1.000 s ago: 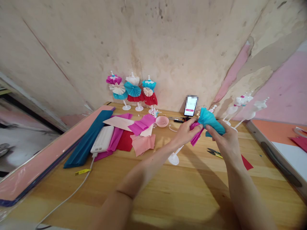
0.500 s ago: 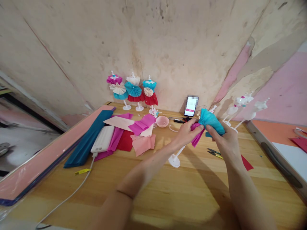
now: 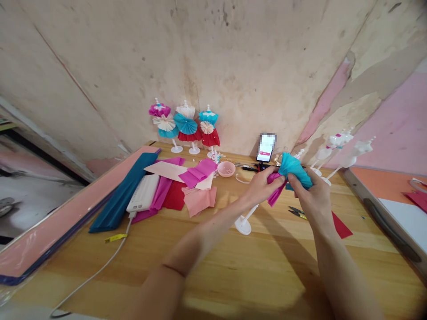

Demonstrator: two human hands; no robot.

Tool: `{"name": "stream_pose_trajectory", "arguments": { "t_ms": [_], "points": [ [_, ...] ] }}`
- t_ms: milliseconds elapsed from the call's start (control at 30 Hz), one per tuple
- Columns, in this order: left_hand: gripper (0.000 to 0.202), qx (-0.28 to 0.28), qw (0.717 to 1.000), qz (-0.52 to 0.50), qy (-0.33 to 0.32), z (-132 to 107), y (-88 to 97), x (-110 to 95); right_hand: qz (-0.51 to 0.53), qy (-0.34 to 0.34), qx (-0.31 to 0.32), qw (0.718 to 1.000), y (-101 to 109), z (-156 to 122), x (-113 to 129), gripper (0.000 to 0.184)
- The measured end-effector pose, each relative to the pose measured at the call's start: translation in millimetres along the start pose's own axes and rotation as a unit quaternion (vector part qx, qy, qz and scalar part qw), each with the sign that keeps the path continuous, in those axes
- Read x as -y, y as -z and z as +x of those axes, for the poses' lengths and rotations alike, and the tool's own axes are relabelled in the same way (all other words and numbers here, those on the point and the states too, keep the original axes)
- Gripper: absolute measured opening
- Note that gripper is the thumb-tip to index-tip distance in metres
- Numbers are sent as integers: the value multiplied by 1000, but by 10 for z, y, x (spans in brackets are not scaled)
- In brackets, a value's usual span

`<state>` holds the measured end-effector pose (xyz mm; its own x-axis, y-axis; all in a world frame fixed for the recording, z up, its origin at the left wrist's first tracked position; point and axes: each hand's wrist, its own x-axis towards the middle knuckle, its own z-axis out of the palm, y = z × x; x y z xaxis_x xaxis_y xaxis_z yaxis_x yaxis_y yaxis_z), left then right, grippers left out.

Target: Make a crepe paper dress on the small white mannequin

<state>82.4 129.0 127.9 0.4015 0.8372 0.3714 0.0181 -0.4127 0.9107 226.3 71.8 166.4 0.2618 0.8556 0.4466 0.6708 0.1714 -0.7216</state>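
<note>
Both my hands hold a gathered bundle of crepe paper above the wooden table (image 3: pixel 213 271). Its turquoise part (image 3: pixel 294 169) flares upward, and its magenta part (image 3: pixel 276 192) hangs lower. My left hand (image 3: pixel 263 189) pinches the magenta side, while my right hand (image 3: pixel 308 198) grips the turquoise side from the right. Below my left wrist lies a white plastic display stand (image 3: pixel 243 225), not touching my hands. Small yellow-handled snips (image 3: pixel 297 213) and a red paper scrap (image 3: pixel 340 226) lie below my right hand.
Several paper dresses stand on white stands (image 3: pixel 185 124) by the wall. A phone (image 3: pixel 266 147), pink bowl (image 3: pixel 226 169), white power bank (image 3: pixel 143 193) and crepe paper sheets (image 3: pixel 198 200) lie on the table. A pink board (image 3: pixel 66 213) runs along the left edge.
My left hand has moved slightly right, closer to my right hand. The bundle has turned a little between my fingers, and the magenta part sits tighter against the turquoise.
</note>
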Motion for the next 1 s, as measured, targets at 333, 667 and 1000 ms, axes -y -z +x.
{"name": "stream_pose_trajectory", "arguments": {
  "t_ms": [333,667,1000],
  "points": [
    [35,15,1000,-12,-17,-20,6,-55,-2,2,-4,1000,6,-8,-29,29],
    [27,-21,999,23,-17,-10,-32,-12,13,0,7,1000,-7,-18,-4,30],
    [26,-22,998,53,-20,-19,-31,-2,-134,73,-67,986,-105,-51,-24,31]
  ]
}}
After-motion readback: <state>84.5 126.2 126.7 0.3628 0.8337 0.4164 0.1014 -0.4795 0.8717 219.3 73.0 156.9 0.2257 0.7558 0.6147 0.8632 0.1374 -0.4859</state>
